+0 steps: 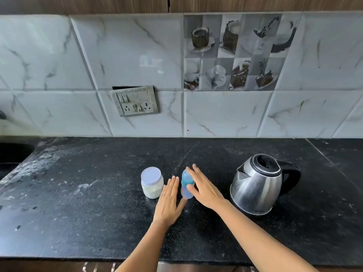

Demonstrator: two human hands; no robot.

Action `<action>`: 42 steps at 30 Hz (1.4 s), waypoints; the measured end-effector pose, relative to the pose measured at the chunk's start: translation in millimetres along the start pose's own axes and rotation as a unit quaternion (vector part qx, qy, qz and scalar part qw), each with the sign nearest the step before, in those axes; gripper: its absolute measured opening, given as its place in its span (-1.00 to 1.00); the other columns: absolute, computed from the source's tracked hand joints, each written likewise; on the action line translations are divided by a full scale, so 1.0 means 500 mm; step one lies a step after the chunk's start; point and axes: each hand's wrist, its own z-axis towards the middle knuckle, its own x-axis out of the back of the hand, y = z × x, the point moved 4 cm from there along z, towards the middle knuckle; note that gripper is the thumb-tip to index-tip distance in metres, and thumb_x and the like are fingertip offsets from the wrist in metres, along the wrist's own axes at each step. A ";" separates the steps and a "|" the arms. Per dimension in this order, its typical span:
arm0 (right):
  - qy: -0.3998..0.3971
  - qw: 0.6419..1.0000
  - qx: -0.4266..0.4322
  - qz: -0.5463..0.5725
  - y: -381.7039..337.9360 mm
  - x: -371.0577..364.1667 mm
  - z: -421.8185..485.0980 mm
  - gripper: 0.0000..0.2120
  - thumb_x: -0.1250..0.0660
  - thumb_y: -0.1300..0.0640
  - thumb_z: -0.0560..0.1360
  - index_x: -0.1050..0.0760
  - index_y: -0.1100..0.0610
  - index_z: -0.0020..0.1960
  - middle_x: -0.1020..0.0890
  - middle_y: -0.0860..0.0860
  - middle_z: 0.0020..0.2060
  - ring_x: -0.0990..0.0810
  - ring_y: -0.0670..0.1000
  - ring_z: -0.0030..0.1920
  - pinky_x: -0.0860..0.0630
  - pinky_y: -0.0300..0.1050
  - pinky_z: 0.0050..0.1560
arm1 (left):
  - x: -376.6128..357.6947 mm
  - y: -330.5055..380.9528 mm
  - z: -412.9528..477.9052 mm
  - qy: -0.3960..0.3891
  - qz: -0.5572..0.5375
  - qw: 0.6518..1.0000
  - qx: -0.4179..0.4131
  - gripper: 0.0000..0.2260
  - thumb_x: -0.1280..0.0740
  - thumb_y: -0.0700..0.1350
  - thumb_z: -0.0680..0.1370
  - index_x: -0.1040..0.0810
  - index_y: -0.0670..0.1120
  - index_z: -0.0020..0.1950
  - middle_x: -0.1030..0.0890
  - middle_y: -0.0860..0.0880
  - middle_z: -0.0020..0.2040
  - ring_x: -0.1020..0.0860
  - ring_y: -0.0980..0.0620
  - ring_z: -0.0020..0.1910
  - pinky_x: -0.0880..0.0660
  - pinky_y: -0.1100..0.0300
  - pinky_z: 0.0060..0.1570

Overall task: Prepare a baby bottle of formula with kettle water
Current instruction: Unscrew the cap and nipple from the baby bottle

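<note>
Head view: baby bottle (187, 185) stands upright on the black counter (78, 193), between the two hands; placed centre so both hands can reach it, jar on one side, kettle on the other, all within arm's reach; looks like a set-up for the first steps, nothing opened yet by the look of it.

Left hand (168, 203): flat, fingers straight and together, spread wide open; palm down, low over the counter or resting on it, cannot tell which; thumb tip at the bottle's base, touching or nearly so; grips nothing; formula jar (152, 183) just beyond its fingers on the outer side, white powder inside, pale lid on.

Right hand (202, 190): open too, fingers extended past the bottle's far side; thumb pressed on the bottle's near side at mid-height; a loose bracket around it, not a closed grasp; judged as steadying or about to take hold.

Kettle (259, 184): steel, black handle turned away from the hands, lid down, spout toward the right hand; well to that hand's outer side, untouched.

Bottle contents unclear; cap appears on, blurred.
</note>
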 end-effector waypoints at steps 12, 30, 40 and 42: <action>0.092 0.990 -0.064 0.084 0.002 0.014 0.053 -0.71 -0.44 0.11 0.45 -0.45 0.08 0.11 -0.52 -0.01 0.16 -0.51 -0.02 0.17 -0.48 -0.08 0.17 | -0.032 -0.005 0.043 -0.020 -0.292 0.940 0.176 -0.29 -0.43 -0.03 0.47 -0.13 0.03 0.52 -0.27 0.23 0.37 -0.25 0.25 0.36 -0.20 0.42 0.24; 0.000 0.984 -0.084 0.159 0.029 0.013 0.085 -0.64 -0.46 0.19 0.42 -0.41 -0.03 0.13 -0.54 -0.08 0.12 -0.54 -0.07 0.16 -0.56 0.05 0.17 | -0.059 -0.060 0.120 -0.103 -0.333 0.934 0.074 -0.52 -0.48 -0.03 0.43 -0.40 0.10 0.29 -0.55 0.18 0.18 -0.48 0.31 0.18 -0.39 0.43 0.14; -0.189 0.964 -0.100 -0.158 -0.030 0.053 0.120 -0.47 -0.35 -0.17 0.45 -0.34 0.08 0.30 -0.40 0.06 0.12 -0.47 0.10 0.06 -0.45 -0.01 -0.11 | -0.049 -0.063 0.116 -0.116 -0.310 0.942 0.055 -0.53 -0.44 -0.01 0.46 -0.38 0.07 0.33 -0.55 0.16 0.16 -0.48 0.32 0.14 -0.35 0.55 0.02; -0.213 0.955 -0.087 -0.189 -0.045 0.052 0.130 -0.59 -0.34 -0.07 0.47 -0.39 0.13 0.21 -0.42 0.11 0.07 -0.50 0.13 0.01 -0.43 -0.02 -0.17 | -0.046 -0.059 0.115 -0.126 -0.308 0.942 0.050 -0.53 -0.42 -0.02 0.47 -0.35 0.08 0.34 -0.52 0.20 0.15 -0.43 0.44 0.11 -0.31 0.59 0.01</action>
